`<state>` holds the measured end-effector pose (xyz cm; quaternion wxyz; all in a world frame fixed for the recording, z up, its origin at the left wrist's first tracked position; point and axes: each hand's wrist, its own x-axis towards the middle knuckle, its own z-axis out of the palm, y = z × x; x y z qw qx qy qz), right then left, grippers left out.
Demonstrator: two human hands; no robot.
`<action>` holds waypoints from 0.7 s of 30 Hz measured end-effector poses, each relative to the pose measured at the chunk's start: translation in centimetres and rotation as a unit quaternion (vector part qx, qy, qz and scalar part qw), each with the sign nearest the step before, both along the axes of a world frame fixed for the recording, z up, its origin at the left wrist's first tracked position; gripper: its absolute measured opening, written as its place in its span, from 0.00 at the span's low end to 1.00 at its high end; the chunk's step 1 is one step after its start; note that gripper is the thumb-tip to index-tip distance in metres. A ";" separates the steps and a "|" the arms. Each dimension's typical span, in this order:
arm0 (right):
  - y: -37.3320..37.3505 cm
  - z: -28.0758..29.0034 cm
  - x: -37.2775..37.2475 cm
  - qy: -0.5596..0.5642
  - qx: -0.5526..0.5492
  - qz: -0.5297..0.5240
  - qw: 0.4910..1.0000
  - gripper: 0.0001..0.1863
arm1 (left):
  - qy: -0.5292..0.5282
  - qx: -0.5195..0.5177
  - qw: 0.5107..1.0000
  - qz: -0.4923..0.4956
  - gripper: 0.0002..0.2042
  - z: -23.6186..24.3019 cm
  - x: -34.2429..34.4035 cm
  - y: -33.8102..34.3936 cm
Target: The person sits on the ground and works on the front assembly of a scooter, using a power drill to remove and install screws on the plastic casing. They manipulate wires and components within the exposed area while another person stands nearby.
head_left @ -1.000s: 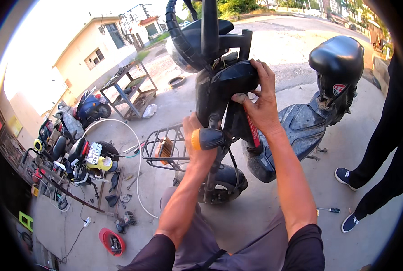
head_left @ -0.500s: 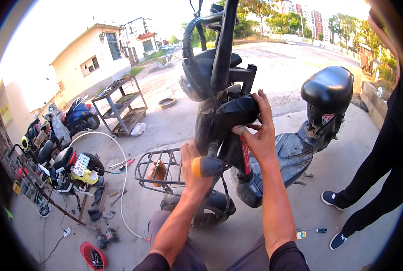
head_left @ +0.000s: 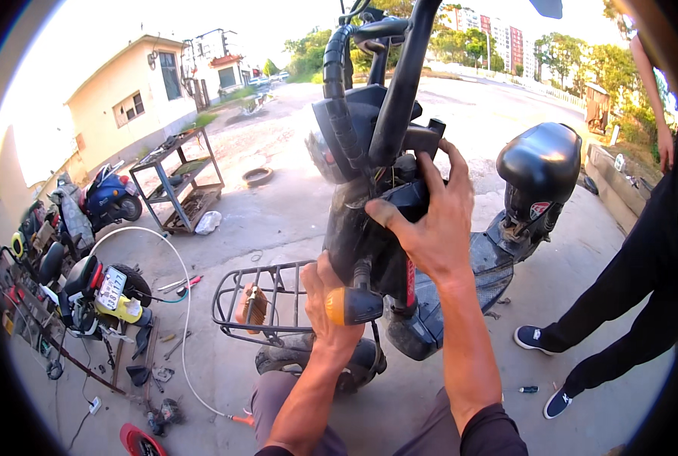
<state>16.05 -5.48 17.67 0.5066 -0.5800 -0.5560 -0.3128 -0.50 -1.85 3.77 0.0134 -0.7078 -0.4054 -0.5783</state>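
A black electric scooter stands in front of me, its handlebar stem (head_left: 400, 83) rising at the top centre. My right hand (head_left: 438, 220) grips a black plastic cover (head_left: 407, 199) below the stem, thumb on the near side and fingers over the far edge. Loose wires show just above this cover. Lower down, my left hand (head_left: 327, 304) presses against the side of the dark front panel (head_left: 343, 228), its fingers partly hidden. Right in front of that hand sticks out an orange-and-black turn signal (head_left: 353, 305).
A person in dark trousers (head_left: 597, 304) stands at the right, near a small screwdriver (head_left: 529, 389). A rear rack (head_left: 267, 285) lies left of my left arm. Farther left are a pale hose (head_left: 194, 304), a metal shelf (head_left: 175, 178) and a yellow motorbike (head_left: 115, 304).
My right hand has shifted up over the cover, its thumb higher and farther left. The cover sits lower against the panel. My left hand stays beside the turn signal. The view has shifted slightly.
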 end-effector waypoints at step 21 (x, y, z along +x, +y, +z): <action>8.0 -0.3 1.8 0.233 0.197 0.279 0.911 0.32 | -0.003 -0.020 1.000 -0.016 0.35 0.1 -0.6 0.0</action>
